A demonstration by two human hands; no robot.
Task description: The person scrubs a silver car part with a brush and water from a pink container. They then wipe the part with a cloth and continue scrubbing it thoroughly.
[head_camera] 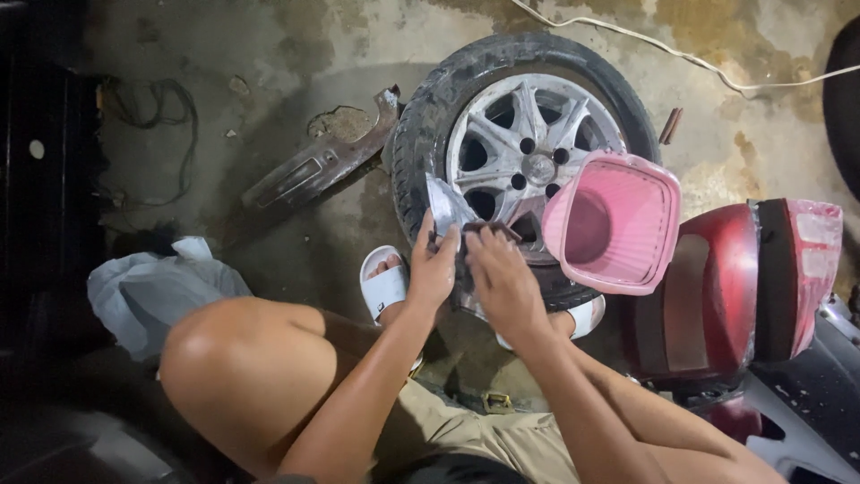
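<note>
A car wheel [528, 152] with a silver spoked rim and a black tyre lies flat on the wet concrete floor in front of me. Both hands meet over its near edge. My left hand [434, 267] grips a grey sheet of sandpaper [447, 208] that sticks up past its fingers. My right hand [502, 273] pinches the same sheet and a dark wad beside it; what the wad is cannot be told. My knees and white sandals [385, 285] frame the hands.
A pink plastic basket [618, 224] leans tilted on the tyre's right side. A red scooter body [743, 287] stands at the right. A crumpled pale plastic bag [148, 291] lies left, a dirty plastic panel [313, 170] beyond it, and a white cable [681, 58] crosses the floor.
</note>
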